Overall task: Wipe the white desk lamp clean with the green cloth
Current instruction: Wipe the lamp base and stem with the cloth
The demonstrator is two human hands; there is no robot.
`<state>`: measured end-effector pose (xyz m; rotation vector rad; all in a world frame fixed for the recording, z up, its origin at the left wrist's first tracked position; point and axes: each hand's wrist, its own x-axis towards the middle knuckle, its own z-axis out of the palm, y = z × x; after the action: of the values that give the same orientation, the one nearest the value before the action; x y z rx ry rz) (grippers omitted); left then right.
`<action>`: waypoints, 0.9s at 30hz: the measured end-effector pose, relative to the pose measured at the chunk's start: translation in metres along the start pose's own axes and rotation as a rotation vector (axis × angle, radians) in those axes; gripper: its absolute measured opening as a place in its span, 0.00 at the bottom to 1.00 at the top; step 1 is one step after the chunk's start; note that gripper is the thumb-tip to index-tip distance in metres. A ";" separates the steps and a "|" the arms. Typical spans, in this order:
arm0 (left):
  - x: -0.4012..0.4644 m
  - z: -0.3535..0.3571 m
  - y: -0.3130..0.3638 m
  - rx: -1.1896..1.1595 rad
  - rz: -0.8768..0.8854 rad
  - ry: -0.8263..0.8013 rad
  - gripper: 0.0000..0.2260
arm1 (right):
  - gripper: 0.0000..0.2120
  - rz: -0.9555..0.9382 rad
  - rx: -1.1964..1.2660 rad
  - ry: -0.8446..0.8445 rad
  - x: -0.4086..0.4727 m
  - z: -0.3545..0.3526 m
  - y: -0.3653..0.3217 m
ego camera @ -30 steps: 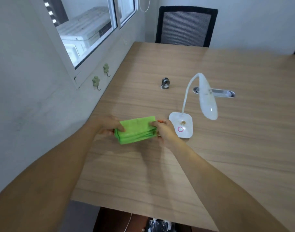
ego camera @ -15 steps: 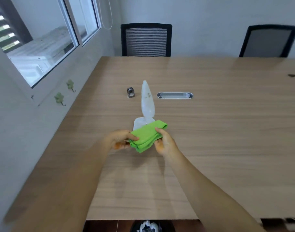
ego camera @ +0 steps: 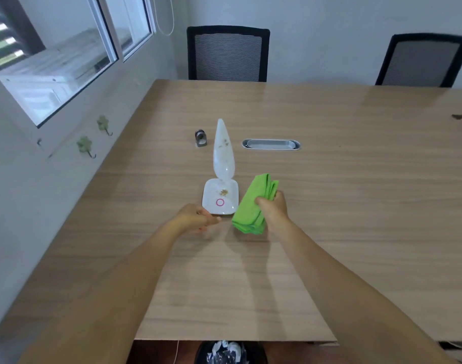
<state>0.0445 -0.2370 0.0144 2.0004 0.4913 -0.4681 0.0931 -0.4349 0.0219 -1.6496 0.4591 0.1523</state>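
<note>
Gripping folded green cloth (ego camera: 253, 206), right hand (ego camera: 273, 207); left hand (ego camera: 195, 219) loosely curled

Wood-grain table (ego camera: 329, 179); two black mesh chairs (ego camera: 227, 54) behind; window (ego camera: 56, 61) left; pale walls.

Wooden table (ego camera: 329, 206) bears a metal clip (ego camera: 200, 138) and cable grommet (ego camera: 271, 144); two chairs (ego camera: 227, 53) behind.

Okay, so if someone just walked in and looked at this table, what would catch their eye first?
Probably the bright green cloth, folded and gripped in the right hand near the middle of the wooden table. Just left of it stands the white desk lamp, with brownish specks on its head and square base. The left hand sits by the base's near edge.
</note>
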 end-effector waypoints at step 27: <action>0.055 -0.039 -0.025 0.750 0.385 0.042 0.29 | 0.28 -0.671 -1.040 -0.412 0.015 0.027 0.008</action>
<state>0.0825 -0.1832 -0.0149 2.7478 -0.0828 -0.3979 0.1087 -0.4120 0.0053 -2.6009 -0.6166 0.2398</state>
